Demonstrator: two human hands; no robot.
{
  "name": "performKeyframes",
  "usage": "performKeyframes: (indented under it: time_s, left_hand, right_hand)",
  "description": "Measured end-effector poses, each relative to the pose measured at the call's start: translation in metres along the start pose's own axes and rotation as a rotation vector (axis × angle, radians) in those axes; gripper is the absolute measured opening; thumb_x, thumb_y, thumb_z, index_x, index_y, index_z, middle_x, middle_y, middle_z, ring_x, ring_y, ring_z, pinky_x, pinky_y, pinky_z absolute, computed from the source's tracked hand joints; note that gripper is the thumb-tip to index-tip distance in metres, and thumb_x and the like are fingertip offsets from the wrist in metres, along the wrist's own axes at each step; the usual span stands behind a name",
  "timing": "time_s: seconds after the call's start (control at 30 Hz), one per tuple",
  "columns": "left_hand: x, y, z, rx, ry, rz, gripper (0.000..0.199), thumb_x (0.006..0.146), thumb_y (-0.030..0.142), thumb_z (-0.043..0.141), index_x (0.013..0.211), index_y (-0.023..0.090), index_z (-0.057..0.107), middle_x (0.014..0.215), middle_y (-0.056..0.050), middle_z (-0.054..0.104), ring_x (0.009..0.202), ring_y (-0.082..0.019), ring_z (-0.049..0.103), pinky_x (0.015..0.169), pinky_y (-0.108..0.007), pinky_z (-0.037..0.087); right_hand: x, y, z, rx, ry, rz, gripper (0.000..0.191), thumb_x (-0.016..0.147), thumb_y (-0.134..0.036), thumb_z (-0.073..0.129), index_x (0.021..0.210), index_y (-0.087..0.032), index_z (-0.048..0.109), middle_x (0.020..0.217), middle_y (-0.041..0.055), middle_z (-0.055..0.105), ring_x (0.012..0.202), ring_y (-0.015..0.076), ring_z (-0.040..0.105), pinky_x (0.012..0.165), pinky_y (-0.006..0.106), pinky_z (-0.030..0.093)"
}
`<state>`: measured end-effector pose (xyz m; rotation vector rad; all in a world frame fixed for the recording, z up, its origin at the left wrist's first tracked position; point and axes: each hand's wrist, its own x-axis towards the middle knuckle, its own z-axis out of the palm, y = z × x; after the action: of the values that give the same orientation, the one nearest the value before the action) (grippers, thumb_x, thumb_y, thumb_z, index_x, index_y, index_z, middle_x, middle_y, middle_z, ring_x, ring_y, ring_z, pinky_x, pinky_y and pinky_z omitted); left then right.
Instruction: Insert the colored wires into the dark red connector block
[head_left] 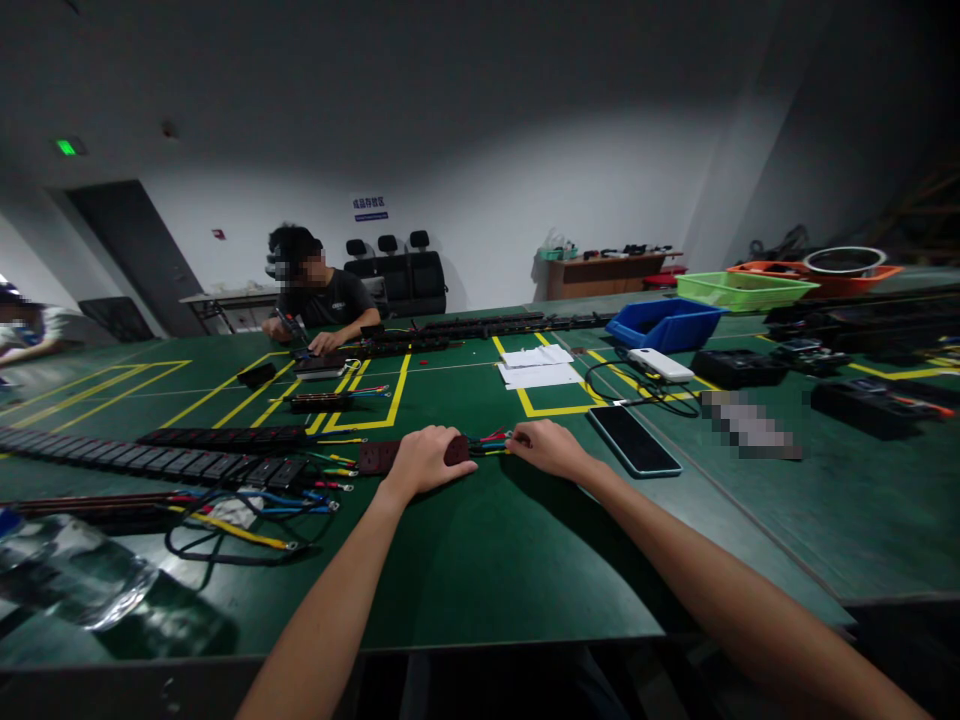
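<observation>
A dark red block [375, 458] with socket-like openings lies on the green table, and my left hand [426, 460] is closed over it, fingers on its far side and thumb along the near side. Short coloured wires [489, 443], red, blue, green and yellow, come out of the block's right end. My right hand [547, 446] pinches the ends of these wires between thumb and fingers. To the left of the block lie more wires with ring terminals [346, 472], beside a long row of black modules [195, 462].
A clear bottle [71, 570] lies at the near left. A phone [634, 440] is right of my right hand, with papers [536, 368], a white device [660, 364] and a blue bin [664, 324] beyond. A person [322, 295] works across the table [465, 590].
</observation>
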<state>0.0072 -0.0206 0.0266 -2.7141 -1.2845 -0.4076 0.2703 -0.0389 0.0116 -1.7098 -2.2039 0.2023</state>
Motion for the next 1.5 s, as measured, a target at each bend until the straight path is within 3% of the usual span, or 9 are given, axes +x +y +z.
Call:
performKeyframes:
  time_s: [0.27, 0.4, 0.67, 0.97, 1.13, 1.5]
  left_hand:
    - [0.000, -0.001, 0.000, 0.001, 0.005, 0.013, 0.058, 0.085, 0.073, 0.051, 0.111, 0.022, 0.062, 0.103, -0.008, 0.069, 0.093, -0.025, 0.064, 0.076, -0.034, 0.048]
    - [-0.001, 0.000, -0.002, -0.004, -0.002, 0.010, 0.059, 0.085, 0.074, 0.051, 0.110, 0.022, 0.063, 0.102, -0.008, 0.069, 0.092, -0.025, 0.064, 0.074, -0.034, 0.048]
    - [-0.001, 0.001, -0.002, -0.003, -0.012, 0.006, 0.059, 0.085, 0.073, 0.051, 0.111, 0.022, 0.063, 0.102, -0.008, 0.069, 0.092, -0.025, 0.063, 0.075, -0.034, 0.048]
    - [0.000, 0.000, -0.002, -0.006, -0.014, 0.003, 0.059, 0.085, 0.074, 0.051, 0.109, 0.022, 0.063, 0.101, -0.008, 0.069, 0.091, -0.025, 0.063, 0.074, -0.034, 0.047]
    - [-0.001, 0.001, -0.002, 0.000, -0.006, 0.003, 0.059, 0.085, 0.073, 0.052, 0.111, 0.022, 0.063, 0.102, -0.008, 0.069, 0.094, -0.026, 0.063, 0.076, -0.034, 0.048]
    - [0.000, 0.000, -0.001, -0.001, -0.008, -0.003, 0.059, 0.084, 0.074, 0.052, 0.111, 0.022, 0.063, 0.103, -0.008, 0.069, 0.094, -0.026, 0.064, 0.076, -0.035, 0.048]
  right_hand:
    - [0.007, 0.014, 0.000, 0.177, -0.081, -0.072, 0.020, 0.090, -0.031, 0.057, 0.089, -0.020, 0.073, 0.085, 0.0042, 0.073, 0.076, 0.0168, 0.063, 0.067, 0.024, 0.039]
    - [0.009, 0.021, 0.002, 0.256, -0.056, -0.122, 0.018, 0.088, -0.024, 0.058, 0.090, -0.018, 0.074, 0.088, 0.0049, 0.073, 0.079, 0.0175, 0.064, 0.070, 0.025, 0.042]
    - [0.009, 0.023, 0.000, 0.330, -0.121, -0.082, 0.018, 0.088, -0.024, 0.058, 0.097, -0.016, 0.071, 0.086, 0.0042, 0.073, 0.063, 0.0137, 0.063, 0.061, 0.024, 0.043]
    - [0.010, 0.024, 0.006, 0.201, -0.020, -0.051, 0.008, 0.085, -0.022, 0.065, 0.090, -0.021, 0.071, 0.094, 0.0028, 0.073, 0.086, 0.0174, 0.065, 0.074, 0.025, 0.043]
    - [0.006, 0.017, 0.001, 0.107, -0.005, -0.023, 0.008, 0.086, -0.023, 0.063, 0.090, -0.023, 0.070, 0.095, 0.0024, 0.072, 0.087, 0.0181, 0.063, 0.070, 0.026, 0.040]
    - [0.009, 0.022, 0.002, 0.150, -0.054, -0.015, 0.017, 0.087, -0.028, 0.063, 0.101, -0.020, 0.068, 0.096, 0.0052, 0.072, 0.084, 0.0181, 0.065, 0.068, 0.026, 0.042]
